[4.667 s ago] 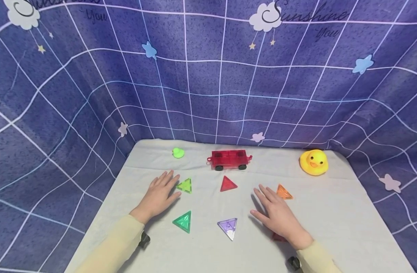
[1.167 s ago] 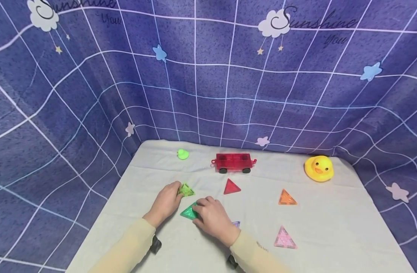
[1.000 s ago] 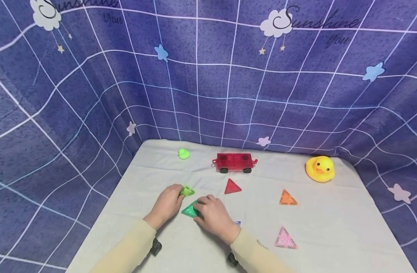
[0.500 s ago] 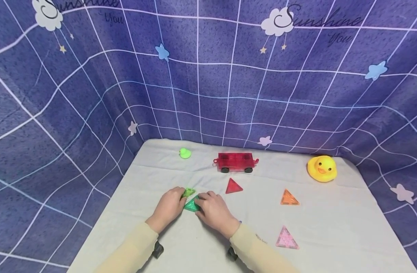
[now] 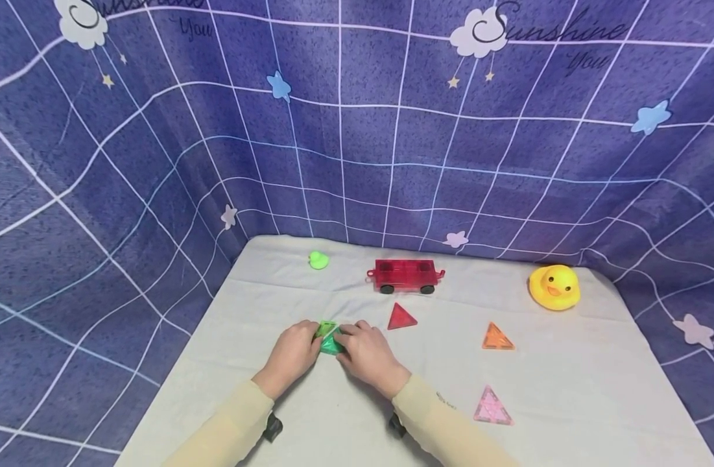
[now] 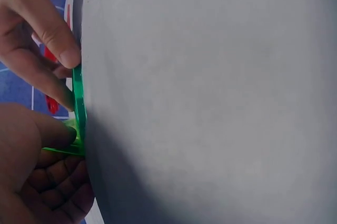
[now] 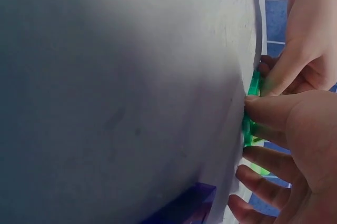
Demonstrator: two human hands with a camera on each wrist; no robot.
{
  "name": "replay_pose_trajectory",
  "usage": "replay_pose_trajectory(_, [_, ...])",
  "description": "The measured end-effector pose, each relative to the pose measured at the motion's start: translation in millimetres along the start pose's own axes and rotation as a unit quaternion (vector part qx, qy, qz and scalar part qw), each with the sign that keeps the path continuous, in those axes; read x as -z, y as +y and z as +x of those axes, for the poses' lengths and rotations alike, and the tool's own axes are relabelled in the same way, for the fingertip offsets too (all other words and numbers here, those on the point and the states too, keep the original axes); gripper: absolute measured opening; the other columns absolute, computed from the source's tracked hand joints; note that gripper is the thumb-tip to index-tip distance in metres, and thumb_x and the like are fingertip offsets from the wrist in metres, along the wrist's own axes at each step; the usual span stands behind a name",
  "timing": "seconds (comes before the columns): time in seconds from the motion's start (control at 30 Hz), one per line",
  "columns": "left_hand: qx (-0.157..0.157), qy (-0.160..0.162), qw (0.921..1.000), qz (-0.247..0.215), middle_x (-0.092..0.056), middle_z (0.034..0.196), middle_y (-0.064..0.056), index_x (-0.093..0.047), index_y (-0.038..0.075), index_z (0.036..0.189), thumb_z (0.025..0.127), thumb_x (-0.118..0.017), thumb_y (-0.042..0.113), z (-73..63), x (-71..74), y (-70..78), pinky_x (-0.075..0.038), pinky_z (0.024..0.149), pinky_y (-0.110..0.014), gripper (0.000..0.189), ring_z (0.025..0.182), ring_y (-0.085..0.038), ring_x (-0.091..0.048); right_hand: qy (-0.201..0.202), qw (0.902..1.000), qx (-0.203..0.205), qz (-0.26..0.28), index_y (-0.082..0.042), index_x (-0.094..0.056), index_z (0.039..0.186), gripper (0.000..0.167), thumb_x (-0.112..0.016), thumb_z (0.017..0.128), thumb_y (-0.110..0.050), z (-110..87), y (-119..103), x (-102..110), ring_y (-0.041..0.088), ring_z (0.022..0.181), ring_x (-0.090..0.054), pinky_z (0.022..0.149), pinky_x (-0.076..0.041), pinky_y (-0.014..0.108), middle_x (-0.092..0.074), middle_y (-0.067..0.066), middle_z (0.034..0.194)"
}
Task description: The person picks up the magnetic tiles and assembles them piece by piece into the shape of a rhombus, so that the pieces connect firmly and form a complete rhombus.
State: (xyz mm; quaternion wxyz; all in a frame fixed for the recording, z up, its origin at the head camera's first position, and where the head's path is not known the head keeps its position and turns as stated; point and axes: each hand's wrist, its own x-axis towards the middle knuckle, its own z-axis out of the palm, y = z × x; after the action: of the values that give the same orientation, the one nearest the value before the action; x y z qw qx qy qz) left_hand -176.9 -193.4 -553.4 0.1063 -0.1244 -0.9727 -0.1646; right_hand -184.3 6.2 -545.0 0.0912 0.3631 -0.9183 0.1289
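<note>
My left hand (image 5: 292, 353) pinches a light green translucent triangle magnetic tile (image 5: 325, 328) at its left side. Facing it, my right hand (image 5: 368, 357) grips a darker green triangle magnetic tile (image 5: 331, 345) between thumb and fingers. Both tiles lie low over the cloth with their edges side by side, seemingly touching; fingers cover part of each. In the left wrist view the darker green tile (image 6: 79, 95) appears nearly edge-on. A purple triangle tile (image 7: 184, 208) shows in the right wrist view, while my right arm hides it in the head view.
A red triangle tile (image 5: 401, 316) lies beyond my right hand, below a red toy wagon (image 5: 405, 275). Orange (image 5: 497, 337) and pink (image 5: 493, 408) triangle tiles lie to the right. A small green duck (image 5: 318, 260) and a big yellow duck (image 5: 554, 287) stand at the back.
From lying flat and apart, my hands have come to hold the two green tiles. My right hand has moved left, and the gap between the tiles has narrowed until their edges lie together.
</note>
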Motion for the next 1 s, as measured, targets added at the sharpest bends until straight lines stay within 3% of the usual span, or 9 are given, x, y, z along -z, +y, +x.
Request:
replay_pose_trajectory(0.4, [0.002,0.005,1.0,0.001,-0.066,0.081,-0.002,-0.073,0.004,0.093,0.093,-0.074,0.008,-0.4,1.0,2.8,-0.057,0.066,-0.037,0.004,0.073,-0.018,-0.068,-0.009,0.9997,-0.002,-0.024,-0.016,-0.075,0.13,0.039,-0.081,0.094,-0.03,5.5,3.5,-2.0,0.024,0.107,-0.064,0.073,-0.057,0.042,-0.069,0.005,0.135])
replay_pose_trajectory(0.77, [-0.011,0.021,0.9997,-0.004,-0.058,0.074,0.002,-0.064,0.012,0.082,0.092,-0.075,0.008,-2.9,-2.9,2.8,-0.052,0.06,-0.037,0.016,0.065,-0.016,-0.06,-0.002,0.9997,-0.005,-0.023,-0.014,-0.073,0.132,0.039,-0.079,0.095,-0.024,5.7,4.0,-1.5,0.023,0.106,-0.064,0.073,-0.057,0.04,-0.069,0.004,0.136])
replay_pose_trajectory(1.0, [0.007,-0.004,0.9983,-0.058,-0.051,0.073,0.008,-0.058,0.017,0.081,0.091,-0.077,0.008,-3.0,-3.0,-2.5,-0.046,0.058,-0.03,0.023,0.063,-0.008,-0.048,0.006,0.9996,0.0,-0.028,-0.014,-0.074,0.131,0.037,-0.078,0.096,-0.022,6.4,4.7,-2.5,0.023,0.105,-0.065,0.073,-0.057,0.039,-0.07,0.003,0.134])
